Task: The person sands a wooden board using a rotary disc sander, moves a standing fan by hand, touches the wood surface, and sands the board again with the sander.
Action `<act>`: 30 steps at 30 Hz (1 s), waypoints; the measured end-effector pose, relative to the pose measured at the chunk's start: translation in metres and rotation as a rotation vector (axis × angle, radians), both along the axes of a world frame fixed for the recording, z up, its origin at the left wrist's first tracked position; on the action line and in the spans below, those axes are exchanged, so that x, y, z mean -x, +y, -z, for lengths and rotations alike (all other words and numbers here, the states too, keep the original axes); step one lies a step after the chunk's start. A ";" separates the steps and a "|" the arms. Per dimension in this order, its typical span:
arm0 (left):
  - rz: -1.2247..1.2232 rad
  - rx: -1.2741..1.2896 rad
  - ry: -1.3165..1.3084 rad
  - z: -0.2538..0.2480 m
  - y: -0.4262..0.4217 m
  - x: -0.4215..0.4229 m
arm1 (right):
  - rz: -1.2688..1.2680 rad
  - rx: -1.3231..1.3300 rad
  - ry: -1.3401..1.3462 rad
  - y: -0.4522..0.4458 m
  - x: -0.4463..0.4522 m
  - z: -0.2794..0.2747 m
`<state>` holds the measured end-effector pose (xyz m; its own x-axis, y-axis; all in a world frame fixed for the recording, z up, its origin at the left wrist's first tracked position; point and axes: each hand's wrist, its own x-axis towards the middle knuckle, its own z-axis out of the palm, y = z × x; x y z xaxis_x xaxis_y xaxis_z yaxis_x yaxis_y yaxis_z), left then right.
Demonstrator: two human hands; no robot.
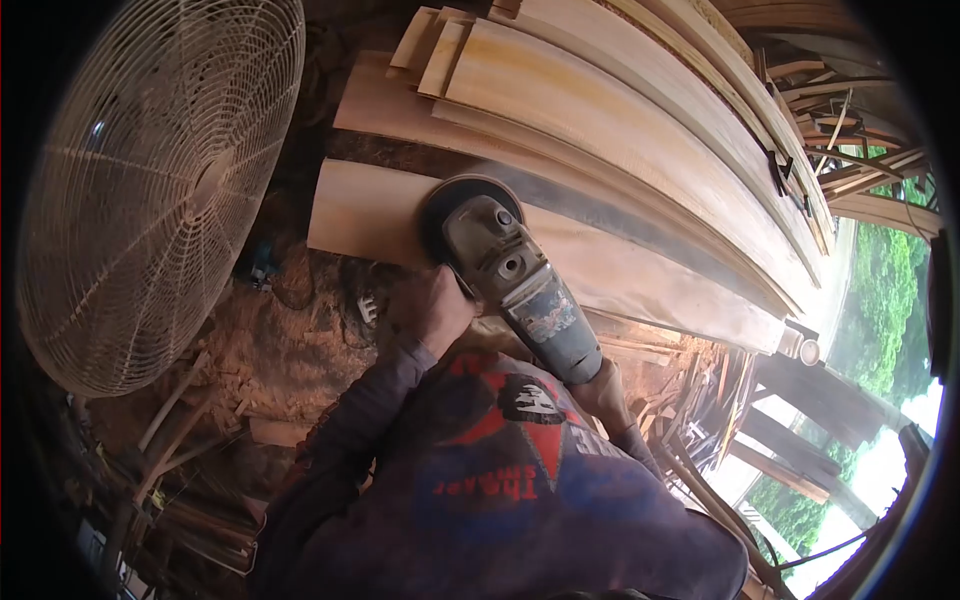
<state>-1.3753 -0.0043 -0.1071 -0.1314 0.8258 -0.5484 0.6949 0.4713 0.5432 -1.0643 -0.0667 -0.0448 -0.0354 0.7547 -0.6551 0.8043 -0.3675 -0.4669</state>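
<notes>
An angle grinder (530,290) with a round disc rests on a pale wooden board (365,210), near the board's left end. My left hand (435,312) is closed at the near side of the tool's head, on what looks like its side handle. Behind the grinder's body, my right hand (600,390) is wrapped round the rear end, partly hidden by the tool. The board runs on to the right beneath the disc, its surface partly smooth and light.
A large wire-caged fan (190,190) stands at the left. Stacked long boards (600,100) lie beyond the work board. Sawdust and wood scraps (250,350) cover the ground at the left and below the board. More offcuts (700,400) lie at the right.
</notes>
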 end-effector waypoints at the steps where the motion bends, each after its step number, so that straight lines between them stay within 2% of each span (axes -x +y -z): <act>1: 0.026 -0.003 0.005 -0.004 0.001 -0.011 | 0.018 -0.001 -0.005 -0.007 -0.009 -0.002; 5: 0.146 0.039 -0.055 -0.021 0.012 -0.042 | 0.134 -0.028 0.010 -0.025 -0.028 -0.014; 9: 0.241 0.047 -0.096 -0.006 0.015 -0.068 | 0.192 -0.010 -0.055 -0.048 -0.046 -0.008; 13: 0.351 -0.039 -0.113 -0.010 0.022 -0.122 | 0.306 -0.084 0.020 -0.084 -0.105 0.002; 19: 0.515 -0.078 -0.128 -0.019 0.038 -0.190 | 0.464 -0.100 0.008 -0.095 -0.137 -0.006; 21: 0.591 -0.085 -0.172 -0.017 0.047 -0.211 | 0.517 -0.050 -0.060 -0.103 -0.146 -0.006; 22: 0.589 -0.081 -0.164 -0.018 0.051 -0.222 | 0.515 -0.047 -0.052 -0.118 -0.161 0.005; 23: 0.624 -0.086 -0.179 -0.019 0.053 -0.233 | 0.472 0.066 -0.154 -0.138 -0.182 0.025; 27: 0.716 -0.170 -0.196 -0.012 0.061 -0.267 | 0.388 0.261 -0.296 -0.130 -0.176 0.021; 30: 0.711 -0.206 -0.198 -0.015 0.064 -0.262 | 0.504 0.081 -0.136 -0.112 -0.148 0.010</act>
